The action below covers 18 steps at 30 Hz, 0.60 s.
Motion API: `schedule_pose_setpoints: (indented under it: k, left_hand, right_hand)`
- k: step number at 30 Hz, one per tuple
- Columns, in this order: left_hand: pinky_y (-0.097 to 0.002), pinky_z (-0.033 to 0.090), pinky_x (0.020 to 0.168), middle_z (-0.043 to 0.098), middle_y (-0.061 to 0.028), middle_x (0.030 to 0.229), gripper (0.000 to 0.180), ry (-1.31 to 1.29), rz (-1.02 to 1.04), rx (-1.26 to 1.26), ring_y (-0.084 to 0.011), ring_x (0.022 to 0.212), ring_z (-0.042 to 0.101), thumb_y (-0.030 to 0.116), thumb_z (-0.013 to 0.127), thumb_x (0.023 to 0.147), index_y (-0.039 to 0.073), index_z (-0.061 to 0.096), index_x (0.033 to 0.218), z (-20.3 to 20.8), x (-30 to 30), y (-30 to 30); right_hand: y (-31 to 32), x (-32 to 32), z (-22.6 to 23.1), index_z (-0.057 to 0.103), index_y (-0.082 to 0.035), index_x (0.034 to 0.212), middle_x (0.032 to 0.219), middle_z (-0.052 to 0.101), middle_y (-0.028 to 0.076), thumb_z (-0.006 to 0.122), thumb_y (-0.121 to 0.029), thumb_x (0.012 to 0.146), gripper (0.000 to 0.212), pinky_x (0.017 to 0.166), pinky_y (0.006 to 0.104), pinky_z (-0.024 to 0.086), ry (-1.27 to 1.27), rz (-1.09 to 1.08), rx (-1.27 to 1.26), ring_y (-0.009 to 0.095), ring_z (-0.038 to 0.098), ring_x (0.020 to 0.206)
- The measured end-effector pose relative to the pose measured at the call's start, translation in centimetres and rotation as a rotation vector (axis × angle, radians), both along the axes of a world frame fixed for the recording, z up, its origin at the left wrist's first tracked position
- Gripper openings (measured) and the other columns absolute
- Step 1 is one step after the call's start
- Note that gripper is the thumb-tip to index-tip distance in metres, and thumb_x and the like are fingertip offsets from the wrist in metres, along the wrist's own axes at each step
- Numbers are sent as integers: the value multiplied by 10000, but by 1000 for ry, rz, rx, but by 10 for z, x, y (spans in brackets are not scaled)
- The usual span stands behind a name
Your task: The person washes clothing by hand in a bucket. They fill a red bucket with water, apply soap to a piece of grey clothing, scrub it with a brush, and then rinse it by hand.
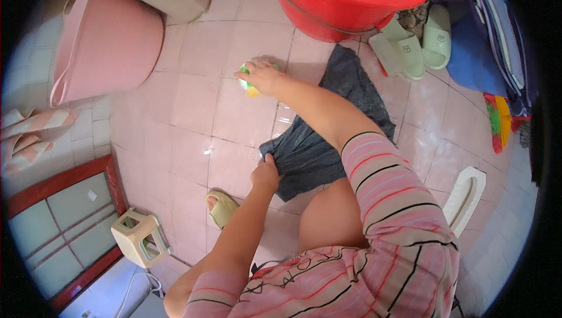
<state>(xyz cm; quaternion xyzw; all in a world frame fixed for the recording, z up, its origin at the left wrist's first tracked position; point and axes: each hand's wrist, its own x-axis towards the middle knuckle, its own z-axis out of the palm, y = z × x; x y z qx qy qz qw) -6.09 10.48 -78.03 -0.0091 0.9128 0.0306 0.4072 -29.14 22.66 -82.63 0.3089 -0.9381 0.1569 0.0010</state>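
Observation:
A dark grey garment [319, 148] is spread between my arms, over the tiled floor, one end reaching up toward the red bucket. Its left edge is bunched in my left hand [266, 173], whose fingers are closed on the cloth. Farther off, my right hand [263, 77] reaches across the garment with its fingers curled over a small green, white and yellow object [250, 88]. Most of that object is hidden under the fingers, so its kind is unclear. Wet glints show on the tiles beside the garment.
A red bucket [345, 13] holding dark clothes stands at the far side. Pale green slippers [438, 40] lie right of it. A pink tub [114, 43] stands far left, a beige plastic stool [140, 239] near left. My left foot wears a green slipper [223, 209].

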Motion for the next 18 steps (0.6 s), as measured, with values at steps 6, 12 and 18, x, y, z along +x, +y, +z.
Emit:
schedule_pose_setpoints:
  k: [6,12,18]
  left_hand:
    - [-447,515,765,571,-197,1106,637,15,58,18,-367,960,614,327,772,707,61,359,1112,-3,7,-21]
    - [-428,519,757,573,-176,1072,700,1,-10,-20,-359,929,620,356,785,686,78,356,1165,-11,5,-11]
    - [-459,475,836,440,-264,1226,624,180,-37,126,-425,1064,517,403,774,686,48,464,1096,18,13,-2]
  right_hand:
    - [108,56,17,560,-94,1125,1125,524,122,664,-113,689,448,906,428,428,146,-459,-480,363,515,1034]
    - [261,84,-4,562,-82,1085,1325,432,226,574,-211,801,312,959,498,373,295,-981,301,380,421,1185]
    - [273,99,-5,541,-203,1119,1325,438,210,590,-208,785,338,926,497,386,416,-912,424,360,435,1141]
